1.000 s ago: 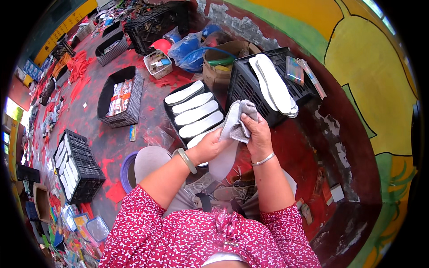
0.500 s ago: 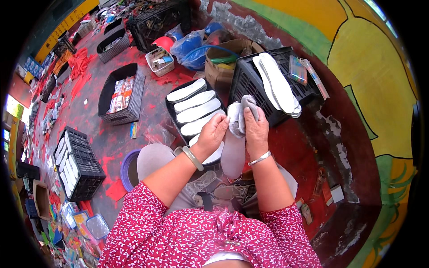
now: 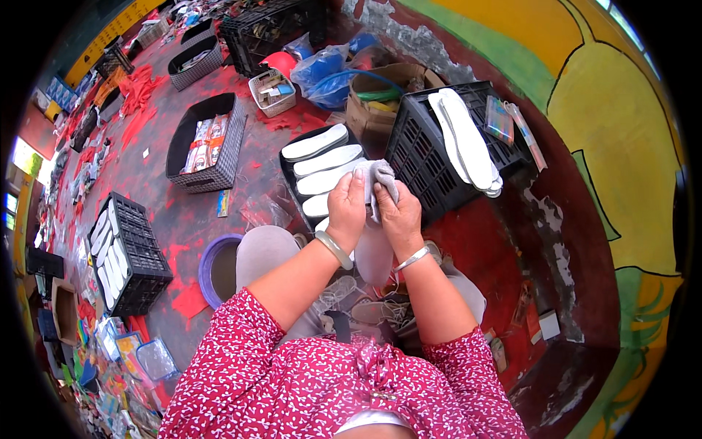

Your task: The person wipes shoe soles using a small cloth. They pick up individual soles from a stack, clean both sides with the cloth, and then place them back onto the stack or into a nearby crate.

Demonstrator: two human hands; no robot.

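My left hand is closed on the upper part of a pale pinkish-grey insole, whose lower end hangs down between my wrists. On its other side, my right hand grips a bunched grey cloth, wrapped over the insole's top end. Fingers and cloth hide much of that end. Just beyond my hands, a dark basket holds a row of white insoles. More white insoles lie stacked on an upturned-looking black crate to the right.
Left of my knees stand a purple-rimmed bucket and a black crate of insoles. Farther off are a grey woven basket of packets, a small white basket and a cardboard box. Shoes lie below my hands. A painted wall curves along the right.
My right hand has moved left and slightly down with the cloth, closing in on my left hand. The cloth now covers the insole's top end between both hands. The view has shifted slightly.
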